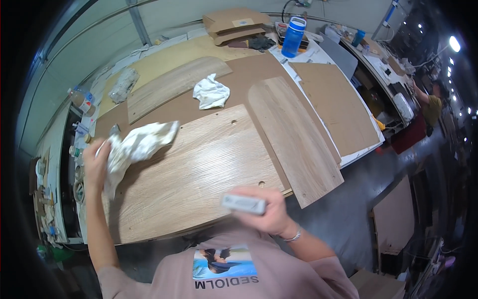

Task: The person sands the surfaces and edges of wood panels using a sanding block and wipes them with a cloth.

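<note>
A wood-grain board with small round holes lies in front of me. Over its left end, my left hand is closed around a crumpled white rag, which spreads out across the board. A small grey tip shows just beyond that hand; I cannot tell what it belongs to. My right hand, slightly blurred, grips a small pale rectangular block above the board's near right edge. Another crumpled white rag rests at the board's far side, held by neither hand.
Rounded wood-grain panels lie behind and to the right, on brown cardboard. Farther back stand a blue bottle and folded cardboard. Several bottles line the left edge. Someone's arm shows far right.
</note>
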### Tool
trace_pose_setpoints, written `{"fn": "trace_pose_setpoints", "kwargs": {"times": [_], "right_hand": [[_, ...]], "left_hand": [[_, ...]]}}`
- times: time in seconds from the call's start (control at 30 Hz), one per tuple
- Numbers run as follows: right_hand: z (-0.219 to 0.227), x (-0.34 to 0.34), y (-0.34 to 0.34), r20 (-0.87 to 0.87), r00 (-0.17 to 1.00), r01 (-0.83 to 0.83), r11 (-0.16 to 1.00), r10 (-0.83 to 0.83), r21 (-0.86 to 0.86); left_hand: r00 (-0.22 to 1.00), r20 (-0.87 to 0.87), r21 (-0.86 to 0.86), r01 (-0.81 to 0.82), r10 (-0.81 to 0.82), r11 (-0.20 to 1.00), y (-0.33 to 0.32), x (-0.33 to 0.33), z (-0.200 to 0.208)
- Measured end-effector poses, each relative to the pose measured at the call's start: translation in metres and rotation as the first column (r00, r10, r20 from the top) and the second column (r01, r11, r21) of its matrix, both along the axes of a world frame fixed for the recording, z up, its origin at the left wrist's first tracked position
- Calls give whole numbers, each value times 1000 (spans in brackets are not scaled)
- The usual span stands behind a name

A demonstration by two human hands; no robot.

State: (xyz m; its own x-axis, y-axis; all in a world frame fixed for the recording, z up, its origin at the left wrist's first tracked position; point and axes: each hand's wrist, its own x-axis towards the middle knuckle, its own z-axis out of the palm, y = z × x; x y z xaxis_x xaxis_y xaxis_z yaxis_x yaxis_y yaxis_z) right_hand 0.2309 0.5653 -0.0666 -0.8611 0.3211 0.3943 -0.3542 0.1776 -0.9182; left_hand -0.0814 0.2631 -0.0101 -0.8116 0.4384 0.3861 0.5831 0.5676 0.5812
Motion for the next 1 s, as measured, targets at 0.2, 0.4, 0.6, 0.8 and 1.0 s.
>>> {"fn": "trace_pose_setpoints", "kwargs": {"times": [0.2, 0.4, 0.6, 0.8, 1.0], "right_hand": [[12, -76, 63, 200, 908, 412, 874, -369, -258], [-13, -180, 111, 454, 836, 446, 862, -307, -239], [-14, -188, 94, 405, 844, 427, 897, -350, -114], [1, -171, 83, 441, 806, 475, 876, -395, -83], [-12, -165, 85, 372, 816, 531, 828, -443, -179]], "left_hand": [[883, 439, 172, -262, 165, 950, -165, 133, -14], [715, 692, 102, -232, 99, 967, -118, 226, -59], [448, 837, 521, -473, -315, 710, -89, 238, -107], [329, 833, 551, -576, -445, 604, -69, 231, -105], [674, 680, 566, -233, -288, 791, -155, 183, -28]]}}
